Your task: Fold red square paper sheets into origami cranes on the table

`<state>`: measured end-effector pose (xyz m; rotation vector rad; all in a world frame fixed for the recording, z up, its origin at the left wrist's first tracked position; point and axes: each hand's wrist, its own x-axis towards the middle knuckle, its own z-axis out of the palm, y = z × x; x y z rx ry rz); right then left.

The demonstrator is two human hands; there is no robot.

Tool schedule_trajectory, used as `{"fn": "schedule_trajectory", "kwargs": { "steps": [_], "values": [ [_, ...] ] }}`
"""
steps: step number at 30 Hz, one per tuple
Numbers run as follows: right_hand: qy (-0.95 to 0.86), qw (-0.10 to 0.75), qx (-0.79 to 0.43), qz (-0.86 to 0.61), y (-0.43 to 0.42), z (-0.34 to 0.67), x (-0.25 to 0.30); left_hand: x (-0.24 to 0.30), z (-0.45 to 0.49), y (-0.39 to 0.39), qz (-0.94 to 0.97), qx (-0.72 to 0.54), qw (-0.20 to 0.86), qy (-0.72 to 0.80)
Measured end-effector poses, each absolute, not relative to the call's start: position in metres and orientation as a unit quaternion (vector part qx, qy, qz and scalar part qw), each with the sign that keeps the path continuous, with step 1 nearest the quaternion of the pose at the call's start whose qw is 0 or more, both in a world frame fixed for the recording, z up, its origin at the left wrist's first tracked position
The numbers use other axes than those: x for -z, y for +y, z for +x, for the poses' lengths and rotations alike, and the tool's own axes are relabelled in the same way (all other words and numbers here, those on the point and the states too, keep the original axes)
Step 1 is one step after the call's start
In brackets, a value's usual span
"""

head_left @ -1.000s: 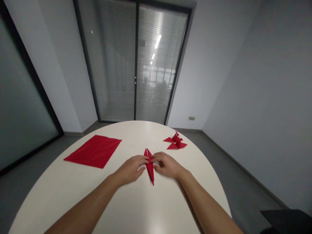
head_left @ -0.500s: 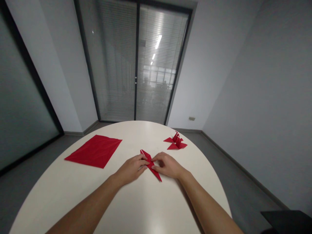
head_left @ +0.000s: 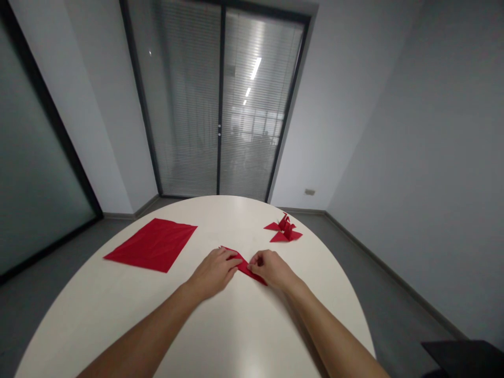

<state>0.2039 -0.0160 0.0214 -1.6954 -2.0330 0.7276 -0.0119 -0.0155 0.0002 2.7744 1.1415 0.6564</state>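
A narrow, folded piece of red origami paper point(head_left: 244, 266) lies slantwise on the table between my two hands. My left hand point(head_left: 213, 271) holds its left part down, the fingers lying over the paper and the thumb near its lower edge. At the right edge, my right hand point(head_left: 274, 268) has thumb and index finger closed in a pinch on the paper. Its other fingers are curled. The hands cover parts of both ends, so the exact folds cannot be made out.
On the left of the round white table point(head_left: 220, 336) lies a flat red paper sheet point(head_left: 153, 245). Folded red paper cranes point(head_left: 286, 230) stand at the back right. A dark object point(head_left: 464, 357) shows at the lower right, beside the table.
The folded paper has turned so that it lies flatter across the table, its far tip moving left and its near tip right. My right hand's fingers have drawn together at its edge.
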Motion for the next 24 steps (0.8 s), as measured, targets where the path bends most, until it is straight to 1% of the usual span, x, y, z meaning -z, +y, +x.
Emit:
{"fn": "schedule_trajectory", "kwargs": {
  "steps": [8, 17, 24],
  "values": [
    [-0.705, 0.18, -0.292, -0.621, -0.018, 0.203, -0.024, -0.002, -0.011, -0.018, 0.897, -0.206, 0.044, 0.389],
    [-0.713, 0.173, -0.291, -0.614, -0.018, 0.205, -0.027, 0.007, -0.012, -0.013, 0.904, -0.189, 0.029, 0.383],
    [-0.695, 0.183, -0.331, -0.612, -0.013, 0.212, -0.021, 0.013, -0.006, -0.014, 0.906, -0.18, 0.035, 0.38]
  ]
}}
